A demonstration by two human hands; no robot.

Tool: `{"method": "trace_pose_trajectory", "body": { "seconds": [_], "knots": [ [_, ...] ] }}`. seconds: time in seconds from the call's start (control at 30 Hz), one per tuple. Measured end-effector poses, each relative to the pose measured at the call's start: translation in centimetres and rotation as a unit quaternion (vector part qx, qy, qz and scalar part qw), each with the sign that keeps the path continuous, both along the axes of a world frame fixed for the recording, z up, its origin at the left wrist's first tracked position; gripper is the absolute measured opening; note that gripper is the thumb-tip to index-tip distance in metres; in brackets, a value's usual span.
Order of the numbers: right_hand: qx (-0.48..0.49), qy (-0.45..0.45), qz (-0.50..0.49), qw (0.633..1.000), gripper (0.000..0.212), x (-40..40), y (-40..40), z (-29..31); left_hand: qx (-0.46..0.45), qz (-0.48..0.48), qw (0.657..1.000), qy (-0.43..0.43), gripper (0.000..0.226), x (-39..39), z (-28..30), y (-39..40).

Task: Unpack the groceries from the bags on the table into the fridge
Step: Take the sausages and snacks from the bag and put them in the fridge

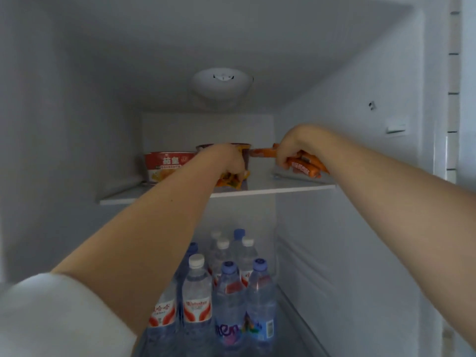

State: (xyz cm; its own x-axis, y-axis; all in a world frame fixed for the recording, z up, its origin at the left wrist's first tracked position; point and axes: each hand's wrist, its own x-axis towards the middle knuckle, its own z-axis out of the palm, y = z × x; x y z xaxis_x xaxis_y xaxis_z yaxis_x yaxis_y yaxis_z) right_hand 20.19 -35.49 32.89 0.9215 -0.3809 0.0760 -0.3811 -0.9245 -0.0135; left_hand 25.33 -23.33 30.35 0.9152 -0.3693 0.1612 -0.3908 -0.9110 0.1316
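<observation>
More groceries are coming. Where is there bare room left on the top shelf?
Bare: the top shelf front-left, before the red noodle bowl, and the strip between the hands. Crowded: the back, with bowl, dark cup and sausage sticks.

Dim, cool, even light fills the fridge (77,124), its ceiling lamp (222,82) showing no glow, soft shadows gathering in the upper corners and under the shelf (283,188), while the whole view is slightly soft, the near sleeve (51,318) blurred and the walls bowed at the edges.
</observation>
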Motion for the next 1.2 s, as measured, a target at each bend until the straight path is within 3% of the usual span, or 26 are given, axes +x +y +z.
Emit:
{"method": "trace_pose_trajectory", "body": {
  "seconds": [0.07,0.1,0.17,0.27,0.37,0.43,0.57,0.73,0.87,1.07,1.2],
  "knots": [
    [-0.029,0.087,-0.010,0.996,0.076,1.5,-0.1,-0.3,0.064,0.017,0.998,-0.013,0.023,0.7,0.0,-0.5],
    [-0.037,0.116,-0.010,0.992,0.081,2.1,0.1,-0.5,0.081,0.020,0.996,-0.014,0.024,0.9,0.1,-0.7],
    [-0.024,0.151,-0.015,0.988,0.074,4.1,0.0,-0.8,0.085,0.013,0.996,0.005,0.029,1.5,0.1,-1.1],
    [0.019,0.127,-0.004,0.992,0.044,6.2,0.1,-1.1,0.050,0.014,0.998,0.018,0.024,1.8,0.2,-1.3],
    [0.078,0.097,0.021,0.992,0.048,7.1,0.1,-1.0,-0.020,0.007,1.000,-0.019,0.031,2.6,0.2,-1.4],
    [0.066,0.086,0.026,0.994,0.040,7.4,-0.5,-1.0,-0.061,0.000,0.998,-0.029,0.043,3.0,0.1,-1.1],
    [0.039,0.083,0.042,0.995,0.037,6.3,-1.0,-0.9,-0.120,-0.012,0.991,0.050,0.031,2.7,0.5,0.5],
    [0.083,0.060,0.028,0.994,0.045,5.3,-2.1,-0.4,-0.119,-0.049,0.987,0.098,0.045,3.3,0.5,2.8],
    [0.128,0.055,0.004,0.990,0.043,6.4,-3.1,-0.4,-0.156,-0.045,0.984,0.069,0.043,4.0,0.2,3.7],
    [0.151,-0.003,-0.033,0.988,0.037,7.6,-4.8,-0.5,-0.172,-0.005,0.983,-0.069,0.047,5.2,-1.1,3.9],
    [0.074,-0.010,-0.046,0.996,0.040,7.6,-4.8,-0.8,-0.171,-0.033,0.982,-0.074,0.047,5.9,-1.7,3.9]
  ]
}}
